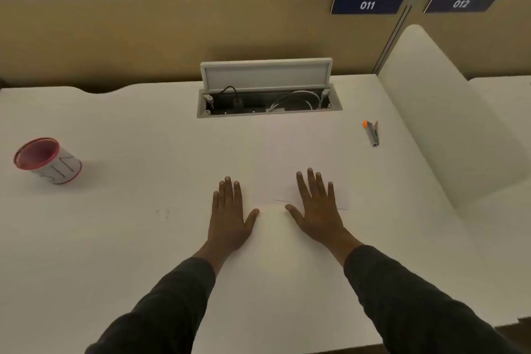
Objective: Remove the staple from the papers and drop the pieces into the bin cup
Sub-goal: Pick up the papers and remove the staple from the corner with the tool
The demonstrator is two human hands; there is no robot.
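White desk (143, 238) holds almost-white papers (298, 158) in the middle, and the left hand (230, 218) and right hand (319, 210) lie flat, fingers spread, holding nothing, probably ready to start, while the bin cup (47, 160) waits far left and the staple remover (372, 132) far right.

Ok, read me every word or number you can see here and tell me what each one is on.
"011": blue plate on the partition.
"012": second blue plate, farther right.
Black marks on the red-rimmed cup: not readable as text.
Tool with the orange tip: no readable text.
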